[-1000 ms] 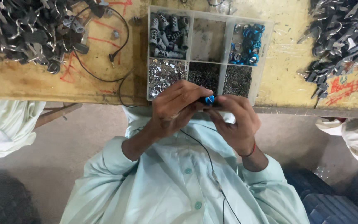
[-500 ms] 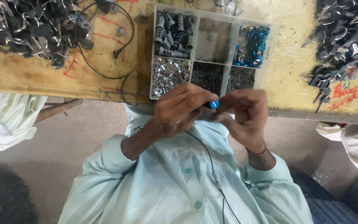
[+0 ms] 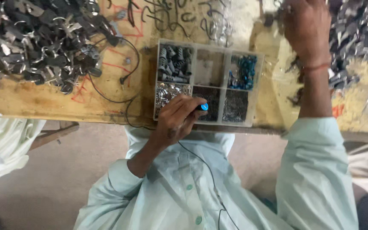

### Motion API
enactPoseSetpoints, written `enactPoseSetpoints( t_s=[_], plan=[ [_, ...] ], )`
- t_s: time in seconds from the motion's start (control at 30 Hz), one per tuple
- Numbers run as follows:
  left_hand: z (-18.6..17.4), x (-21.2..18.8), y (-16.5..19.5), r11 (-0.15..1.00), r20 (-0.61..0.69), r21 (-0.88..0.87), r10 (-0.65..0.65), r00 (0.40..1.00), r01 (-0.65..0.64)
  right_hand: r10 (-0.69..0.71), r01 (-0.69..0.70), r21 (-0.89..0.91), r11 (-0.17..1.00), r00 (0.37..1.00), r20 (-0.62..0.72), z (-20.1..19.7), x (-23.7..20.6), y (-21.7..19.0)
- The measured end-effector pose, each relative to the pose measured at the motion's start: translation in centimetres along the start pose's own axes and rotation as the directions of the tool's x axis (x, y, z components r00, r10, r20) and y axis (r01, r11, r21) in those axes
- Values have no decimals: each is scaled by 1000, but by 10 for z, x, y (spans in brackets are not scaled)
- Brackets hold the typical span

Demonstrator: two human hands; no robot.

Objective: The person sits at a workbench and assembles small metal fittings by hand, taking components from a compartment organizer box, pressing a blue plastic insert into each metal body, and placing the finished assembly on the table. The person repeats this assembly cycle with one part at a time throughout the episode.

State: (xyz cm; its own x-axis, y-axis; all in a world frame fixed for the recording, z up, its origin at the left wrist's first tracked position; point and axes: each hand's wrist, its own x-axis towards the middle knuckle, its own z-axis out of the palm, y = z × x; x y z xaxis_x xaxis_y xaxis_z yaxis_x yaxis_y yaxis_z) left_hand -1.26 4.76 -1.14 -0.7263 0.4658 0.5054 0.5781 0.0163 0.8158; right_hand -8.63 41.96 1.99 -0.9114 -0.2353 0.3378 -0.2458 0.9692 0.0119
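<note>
Head view: left hand [image 3: 176, 121] pinches one blue part [image 3: 204, 107] over six-compartment tray [image 3: 258, 91].

Left hand [image 3: 177, 121] pinches a blue-tipped part [image 3: 202, 107] over the compartment tray [image 3: 208, 46].

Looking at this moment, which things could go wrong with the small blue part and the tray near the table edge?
1. The left hand pinches the small blue part by the fingertips alone; it may slip and fall to the floor.
2. The parts tray sits close to the table edge; a knock could spill its compartments.
3. The right hand reaches into the pile of metal pieces; sharp edges might cut the fingers.
</note>
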Motion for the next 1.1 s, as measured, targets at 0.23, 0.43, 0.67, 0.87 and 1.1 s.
enactPoseSetpoints(
  t_s=[0.23, 0.43, 0.67, 0.87, 1.1],
  plan=[
    [12, 1, -5, 1000, 68, 18, 7, 998, -8, 102, -102, 5, 995, 992, 79, 5, -16, -31],
    [14, -1, -10, 997, 110, 33, 65, 992, -69, 455, -146, 928, 342, 890, -27, -14, -51, -28],
    [37, -14, -7, 996, 178, 51, 67, 982, -77, 390, -554, 585, 593, 833, 393, -57, -147, -157],
    [36, -19, -13, 995, 301, -23, 96, 949, -94, 348, -472, 419, 776, 874, 340, -48, -155, -169],
    [21, -23, -10, 992, 409, -118, 99, 907, -55, 126, -284, 266, 921, 865, 485, -66, -127, -173]
  ],
)
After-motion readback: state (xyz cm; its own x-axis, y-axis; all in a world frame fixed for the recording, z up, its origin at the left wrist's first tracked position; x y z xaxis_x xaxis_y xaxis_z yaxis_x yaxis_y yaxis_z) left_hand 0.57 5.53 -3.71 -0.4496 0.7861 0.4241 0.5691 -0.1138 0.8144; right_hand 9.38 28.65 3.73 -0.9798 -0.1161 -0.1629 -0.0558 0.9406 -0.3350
